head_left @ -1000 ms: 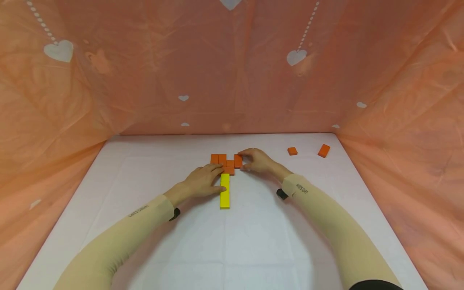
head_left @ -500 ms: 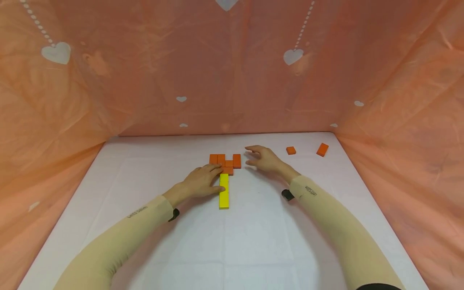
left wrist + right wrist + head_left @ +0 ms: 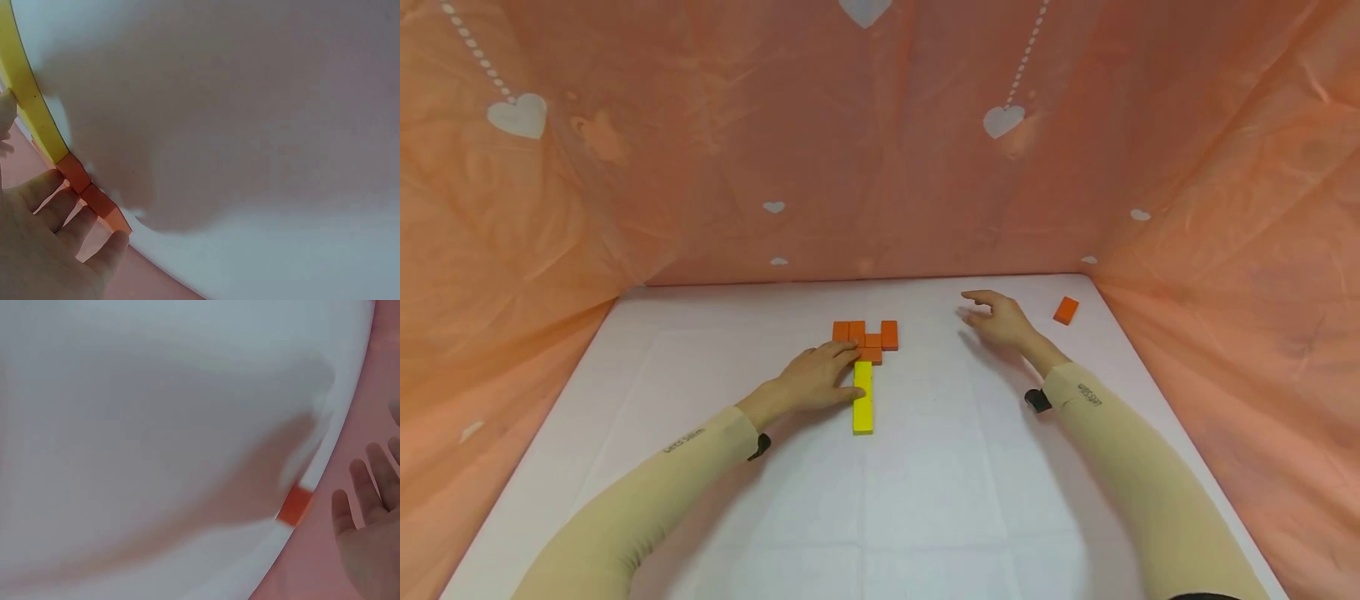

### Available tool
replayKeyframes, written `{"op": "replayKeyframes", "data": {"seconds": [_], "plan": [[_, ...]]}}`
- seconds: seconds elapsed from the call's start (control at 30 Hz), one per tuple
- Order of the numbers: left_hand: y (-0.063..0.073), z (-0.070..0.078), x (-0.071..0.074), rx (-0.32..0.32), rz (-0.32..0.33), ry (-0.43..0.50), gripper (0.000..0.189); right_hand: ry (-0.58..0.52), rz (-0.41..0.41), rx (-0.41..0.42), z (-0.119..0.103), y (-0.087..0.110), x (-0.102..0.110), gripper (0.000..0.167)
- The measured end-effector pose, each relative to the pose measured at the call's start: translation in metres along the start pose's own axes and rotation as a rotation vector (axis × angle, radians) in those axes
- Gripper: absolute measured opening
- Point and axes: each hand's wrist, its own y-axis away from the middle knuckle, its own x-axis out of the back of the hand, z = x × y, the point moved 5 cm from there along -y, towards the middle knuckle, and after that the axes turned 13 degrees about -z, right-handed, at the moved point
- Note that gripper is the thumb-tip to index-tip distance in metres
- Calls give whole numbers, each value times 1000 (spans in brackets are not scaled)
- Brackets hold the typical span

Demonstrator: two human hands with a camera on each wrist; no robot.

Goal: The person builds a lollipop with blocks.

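Observation:
Several flat orange blocks lie together on the white table, above a long yellow strip in the head view. My left hand rests its fingertips on the lower orange blocks, its thumb touching the yellow strip; the left wrist view shows these fingers fairly straight along the orange blocks. An orange block stands at the group's right, with a gap beside it. Holding nothing visible, my right hand hovers at the right with fingers spread. An orange block appears near it in the right wrist view.
A loose orange block lies farther right, near the table's back right. The white tabletop ends at a pink-orange curtain with white hearts, which hangs behind and on both sides.
My right hand has left the orange block at the group's right and moved rightward, now covering the small loose orange block in the head view. My left hand has stayed in place.

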Motion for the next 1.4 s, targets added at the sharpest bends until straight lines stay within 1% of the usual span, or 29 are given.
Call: {"op": "replayKeyframes", "data": {"seconds": [0.17, 0.3, 0.37, 0.53, 0.63, 0.8, 1.0, 1.27, 1.4], "plan": [[0, 0, 0, 2, -2, 5, 80, 20, 58, -35, 21, 8, 17, 48], [1, -1, 0, -1, -5, 15, 80, 27, 68, -75, 34, 15, 26, 48], [1, -1, 0, 0, -7, 8, 80, 21, 59, -99, 40, 16, 29, 49], [0, -1, 1, 2, -8, -13, 81, 1, -2, -143, 53, 17, 31, 49], [0, -1, 1, 3, -9, -11, 81, 25, -29, -151, 58, 16, 31, 48], [0, -1, 0, 5, -12, -6, 81, 74, -31, -141, 61, 15, 29, 45], [-1, -1, -1, 5, -13, -7, 80, 94, -2, -129, 58, 17, 27, 40], [1, 0, 0, 8, -17, 8, 80, 57, 21, -133, 55, 19, 25, 37], [0, 0, 1, 5, -9, 1, 79, 24, 29, -110, 49, 19, 22, 38]]}}
